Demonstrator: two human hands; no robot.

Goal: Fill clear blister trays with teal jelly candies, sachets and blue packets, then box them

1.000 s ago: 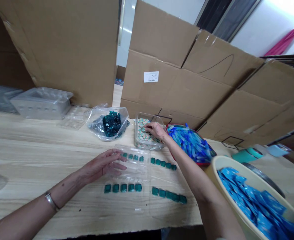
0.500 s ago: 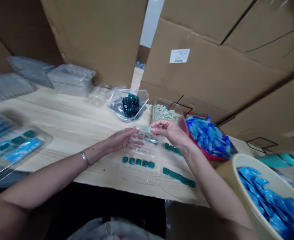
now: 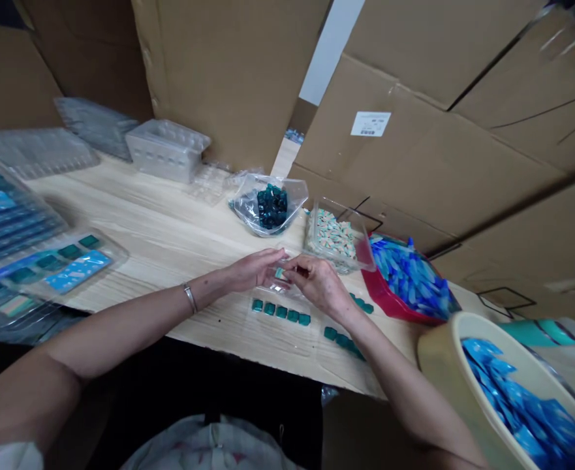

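My left hand grips the edge of a clear plastic tray, fingers along its far side. Over that tray, my right hand is closed in a pinch on a small pale-green and white piece. Whether the piece touches the tray floor cannot be made out. Just in front lies a row of dark teal square pieces. A second teal row is partly covered by my right forearm. More teal pieces show beyond that arm. A clear box of small pale pieces stands behind my right hand.
An open bag of teal pieces lies at the back. A red tub of blue sticks and a cream bucket of blue packets are on the right. Filled blister packs and an empty clear container sit left. Cardboard walls the back.
My right hand has brought the small pale piece down and closer to my left hand, over the tray. The camera view has swung left, so the scene sits further right.
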